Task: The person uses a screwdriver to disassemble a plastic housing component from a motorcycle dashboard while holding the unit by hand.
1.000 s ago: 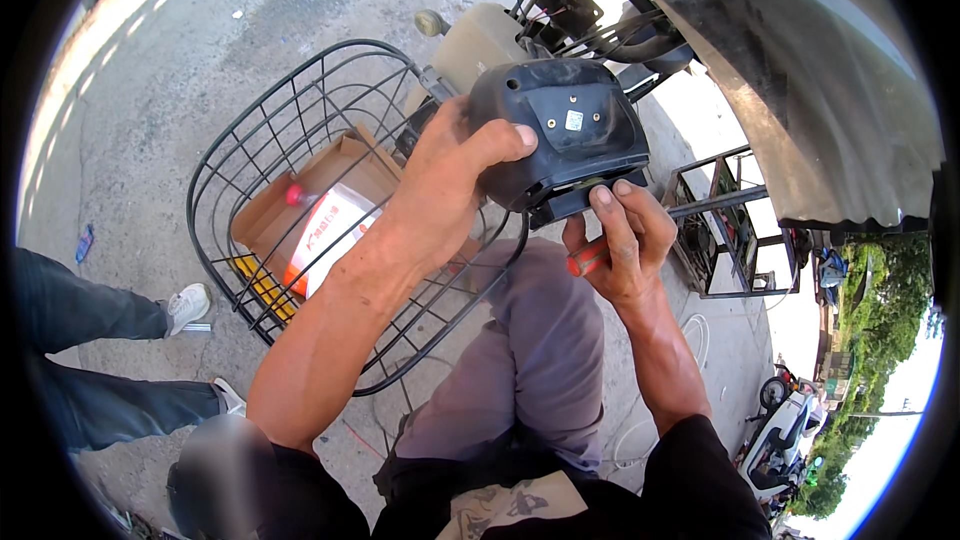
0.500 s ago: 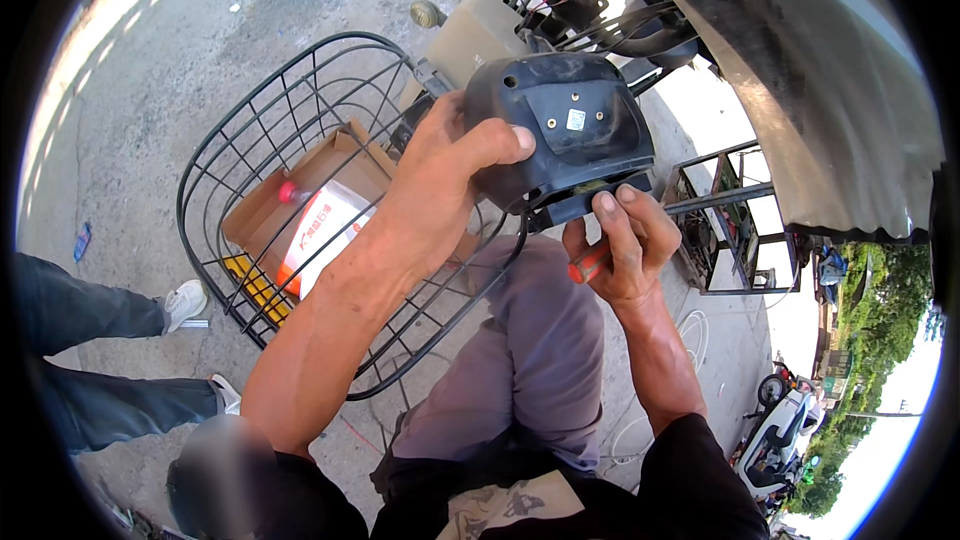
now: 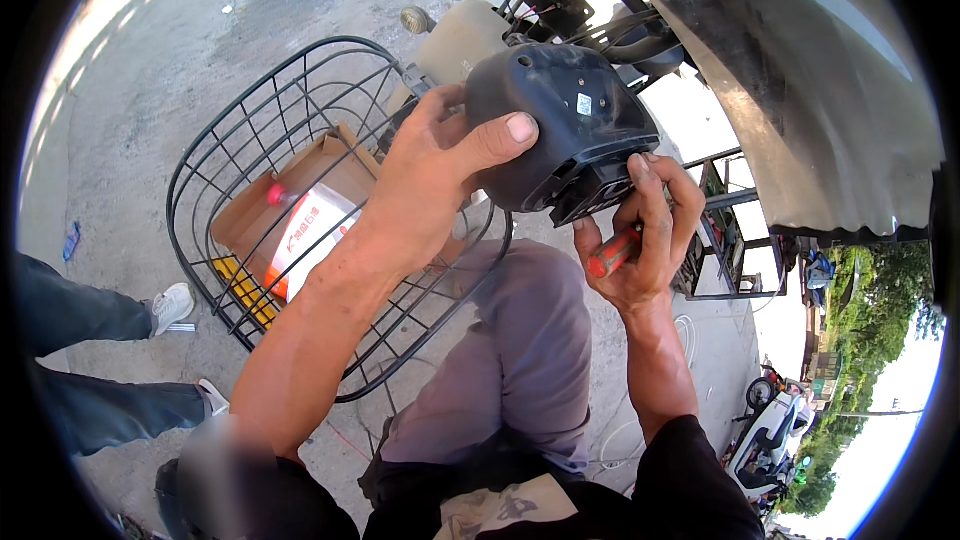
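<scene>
A black plastic housing (image 3: 535,105), rounded, with a hole, small brass-coloured inserts and a white label, is tilted before me at the front of a vehicle. My left hand (image 3: 430,160) is closed round its left side, thumb pressed on top. At its near right edge sits a black ribbed part (image 3: 595,185), which the fingertips of my right hand (image 3: 650,230) touch. Tucked in that same hand is a screwdriver (image 3: 612,253) with a red handle; its shaft is hidden. What lies under the housing cannot be seen.
Left of the housing, a black wire basket (image 3: 225,130) holds an open cardboard box (image 3: 240,225) with a white-and-orange package (image 3: 315,235). Cables (image 3: 610,30) run behind the housing. A grey sheet (image 3: 790,70) hangs at upper right; a metal rack (image 3: 725,200) stands below it. Another person's legs (image 3: 100,315) are at left.
The housing has tipped and turned, so its ribbed near edge shows more. My right hand has moved slightly right with the screwdriver; my left hand keeps its hold.
</scene>
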Available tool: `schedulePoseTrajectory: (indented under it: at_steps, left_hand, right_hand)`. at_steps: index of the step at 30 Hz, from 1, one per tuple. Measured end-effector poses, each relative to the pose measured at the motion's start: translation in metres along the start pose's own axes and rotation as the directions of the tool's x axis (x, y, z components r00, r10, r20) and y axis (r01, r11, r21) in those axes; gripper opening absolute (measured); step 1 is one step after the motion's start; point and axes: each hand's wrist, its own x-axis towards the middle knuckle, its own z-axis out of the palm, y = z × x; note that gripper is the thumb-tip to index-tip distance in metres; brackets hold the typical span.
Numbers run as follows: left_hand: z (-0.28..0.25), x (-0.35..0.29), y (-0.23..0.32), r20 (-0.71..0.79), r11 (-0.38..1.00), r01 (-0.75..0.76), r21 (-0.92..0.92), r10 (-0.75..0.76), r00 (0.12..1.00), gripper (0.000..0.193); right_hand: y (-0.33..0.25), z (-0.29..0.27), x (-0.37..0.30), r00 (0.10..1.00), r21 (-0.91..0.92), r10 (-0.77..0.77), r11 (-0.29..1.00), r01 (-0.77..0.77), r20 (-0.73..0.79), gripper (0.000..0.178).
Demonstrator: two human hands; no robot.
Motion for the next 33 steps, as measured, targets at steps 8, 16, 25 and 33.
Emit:
schedulePoseTrajectory:
  at_steps: [8, 16, 25, 33]
  left_hand:
    - [-0.005, 0.005, -0.001, 0.082, 1.0, -0.02, -0.02, 0.022, 0.996, 0.072]
    - [-0.005, 0.006, -0.004, 0.088, 0.99, -0.003, -0.138, 0.016, 0.996, 0.062]
    - [-0.006, 0.006, -0.005, 0.085, 0.989, 0.006, -0.149, 0.006, 0.996, 0.068]
    - [-0.007, 0.006, -0.004, 0.087, 0.988, -0.001, -0.153, 0.015, 0.996, 0.073]
  right_hand:
    - [-0.006, -0.019, 0.033, 0.994, 0.002, 0.106, 0.994, -0.106, 0.036, 0.085]
    - [-0.004, -0.026, 0.032, 0.978, 0.057, 0.194, 0.979, -0.198, 0.073, 0.087]
    - [-0.004, -0.026, 0.034, 0.977, 0.082, 0.196, 0.976, -0.203, 0.086, 0.084]
    - [-0.007, -0.032, 0.04, 0.964, 0.06, 0.235, 0.968, -0.243, 0.122, 0.084]
